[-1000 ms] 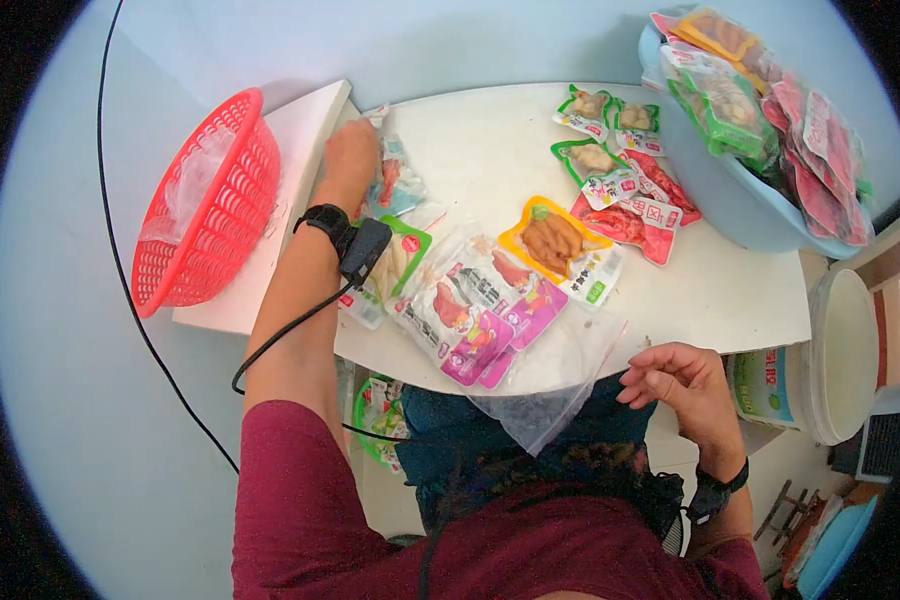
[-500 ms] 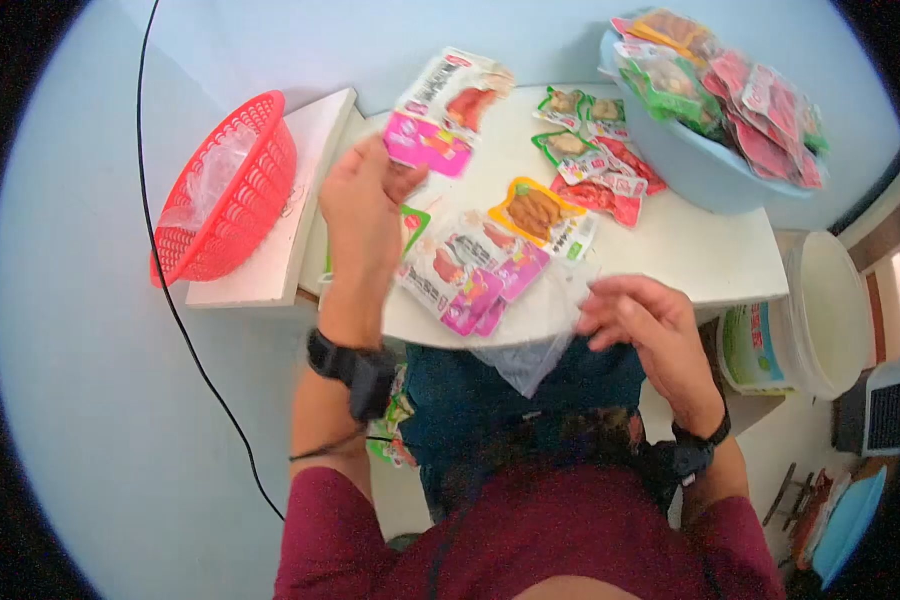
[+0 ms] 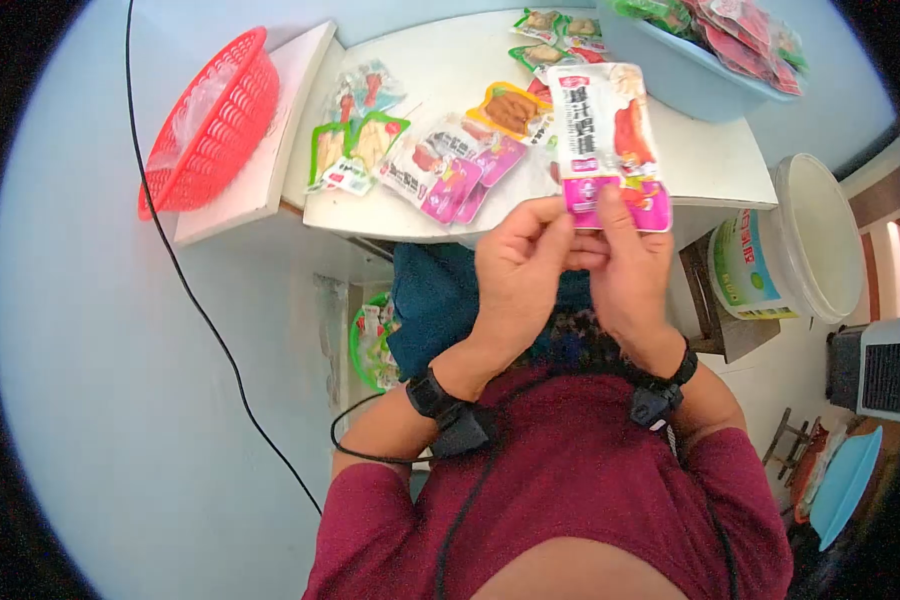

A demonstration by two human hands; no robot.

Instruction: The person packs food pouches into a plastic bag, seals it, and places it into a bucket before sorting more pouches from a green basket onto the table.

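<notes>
A white worktop point(image 3: 712, 165) carries scattered food packets point(image 3: 422, 162). On its right, a pale blue tub point(image 3: 660, 80) is heaped with red and green pouches point(image 3: 735, 30). To the left, a tilted red basket point(image 3: 238, 125) holds clear plastic point(image 3: 198, 105). Below, a green basket point(image 3: 356, 352) contains more packets. Hands together, the right hand point(image 3: 632, 270) clamps an upright purple-and-white packet point(image 3: 600, 125) by its base; the left hand point(image 3: 520, 262) meets its lower corner, grip unclear.

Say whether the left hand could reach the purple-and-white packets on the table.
Likely yes: nothing visibly blocks the left hand from the purple-and-white packets, though it seems busy with the raised packet.
</notes>
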